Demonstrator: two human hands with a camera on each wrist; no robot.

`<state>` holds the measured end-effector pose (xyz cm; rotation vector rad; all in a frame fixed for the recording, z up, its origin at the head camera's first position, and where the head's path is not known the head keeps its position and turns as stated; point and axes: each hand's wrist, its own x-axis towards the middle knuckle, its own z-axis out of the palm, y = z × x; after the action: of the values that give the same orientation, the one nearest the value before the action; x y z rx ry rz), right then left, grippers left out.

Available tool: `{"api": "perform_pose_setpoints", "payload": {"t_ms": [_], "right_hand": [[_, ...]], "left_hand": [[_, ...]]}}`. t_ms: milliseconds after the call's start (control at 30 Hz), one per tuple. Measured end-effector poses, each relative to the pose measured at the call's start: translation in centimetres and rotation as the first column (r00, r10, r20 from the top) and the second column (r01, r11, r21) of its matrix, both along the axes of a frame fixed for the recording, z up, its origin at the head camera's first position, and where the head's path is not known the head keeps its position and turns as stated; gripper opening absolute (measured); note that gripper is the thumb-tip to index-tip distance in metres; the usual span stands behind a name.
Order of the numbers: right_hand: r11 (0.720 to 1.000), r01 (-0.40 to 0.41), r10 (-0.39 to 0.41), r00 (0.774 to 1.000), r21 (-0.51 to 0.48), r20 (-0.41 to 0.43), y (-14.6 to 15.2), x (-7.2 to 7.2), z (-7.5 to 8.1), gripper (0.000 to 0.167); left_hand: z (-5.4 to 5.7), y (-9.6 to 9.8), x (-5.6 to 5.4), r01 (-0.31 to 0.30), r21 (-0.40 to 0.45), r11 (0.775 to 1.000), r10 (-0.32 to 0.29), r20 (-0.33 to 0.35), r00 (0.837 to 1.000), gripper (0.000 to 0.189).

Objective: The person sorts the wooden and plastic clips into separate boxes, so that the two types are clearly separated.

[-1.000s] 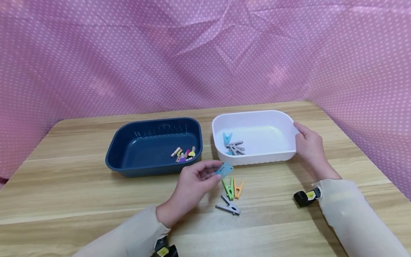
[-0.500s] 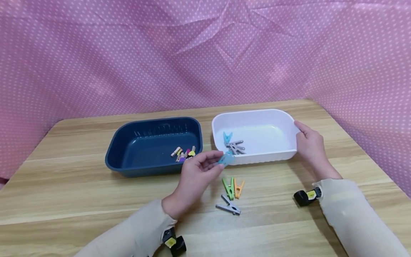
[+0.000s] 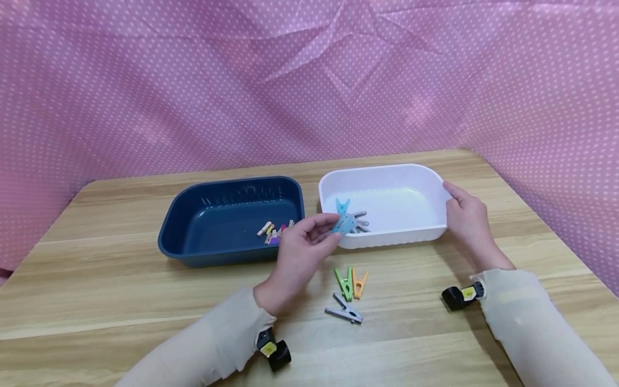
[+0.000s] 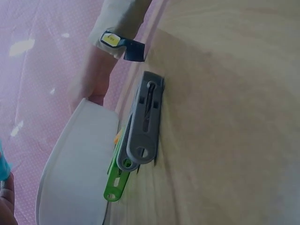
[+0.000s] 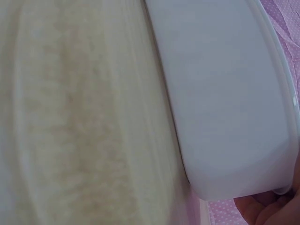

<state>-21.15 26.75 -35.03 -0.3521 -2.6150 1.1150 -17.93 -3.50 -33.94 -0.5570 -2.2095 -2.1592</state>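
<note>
Between thumb and fingers, my left hand (image 3: 307, 247) pinches a light blue clothespin (image 3: 344, 223) at the near left rim of the white basin (image 3: 391, 236). In the left wrist view only a bit of that blue clothespin (image 4: 3, 165) shows at the left edge. My right hand (image 3: 466, 220) grips the basin's right end, its fingers (image 5: 251, 208) curled under the rim in the right wrist view. Inside the basin lie grey clothespins (image 3: 360, 222) and another blue clothespin (image 3: 343, 206). On the table in front are a green clothespin (image 3: 344, 284), an orange one (image 3: 359, 284) and a grey one (image 3: 344, 310).
Left of the white basin stands a dark blue basin (image 3: 193, 257) with several small wooden clothespins (image 3: 265, 229), some with coloured shapes, in its near right corner. Both basins stand on a wood-grain table (image 3: 96, 290). A pink dotted cloth (image 3: 242, 80) hangs behind and at the sides.
My left hand has moved up and away with the blue clothespin, from over the table in front of the white basin to its rim. The right hand stays on the basin.
</note>
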Motion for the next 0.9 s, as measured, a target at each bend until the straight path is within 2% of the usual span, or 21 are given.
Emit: {"api": "perform_pose_setpoints", "payload": {"t_ms": [133,333,733,800,900], "right_hand": [[1.000,0.001,-0.001,1.000,0.002,-0.004,0.0,0.1,0.0,0.049],[1.000,0.001,-0.001,1.000,0.000,0.000,0.0,0.1,0.0,0.049],[1.000,-0.006,0.007,1.000,-0.012,0.013,-0.1,0.2,0.1,0.050],[1.000,-0.008,0.008,1.000,-0.014,0.015,0.0,0.1,0.1,0.049],[1.000,-0.004,0.004,1.000,-0.008,0.013,0.0,0.0,0.1,0.049]], "left_hand": [[0.0,0.5,-0.5,-0.027,-0.016,1.000,0.026,-0.074,0.997,0.029],[0.2,1.3,-1.2,-0.069,-0.054,0.996,0.059,-0.176,0.983,0.028],[-0.1,1.5,-2.0,-0.138,-0.176,0.975,0.083,-0.289,0.954,0.028],[-0.1,1.5,-2.2,-0.146,-0.193,0.970,0.084,-0.298,0.951,0.029],[-0.1,1.5,-2.4,-0.153,-0.228,0.962,0.084,-0.285,0.955,0.029]]}}
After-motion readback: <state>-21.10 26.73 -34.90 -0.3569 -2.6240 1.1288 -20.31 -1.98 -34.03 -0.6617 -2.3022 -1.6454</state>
